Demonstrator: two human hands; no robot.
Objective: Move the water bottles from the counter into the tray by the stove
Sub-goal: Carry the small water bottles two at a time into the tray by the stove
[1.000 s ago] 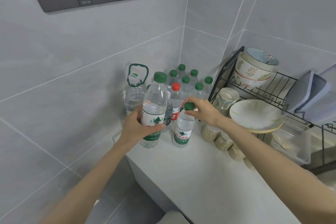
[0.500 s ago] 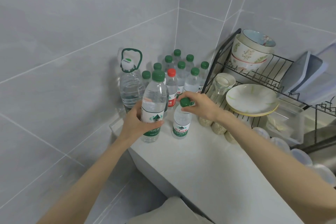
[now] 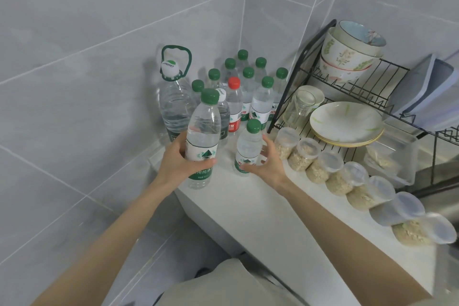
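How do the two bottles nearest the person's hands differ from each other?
The tall bottle is bigger than the short bottle. The left hand is closed round the tall bottle, while the right hand sits open beside the short bottle. The short bottle's label shows some red; the tall bottle's does not. Both are clear with green caps.

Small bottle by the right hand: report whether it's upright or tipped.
Upright: the small bottle stands on its base on the counter, green cap up.

Left hand [image 3: 177, 164] clenched, right hand [image 3: 269, 163] spread
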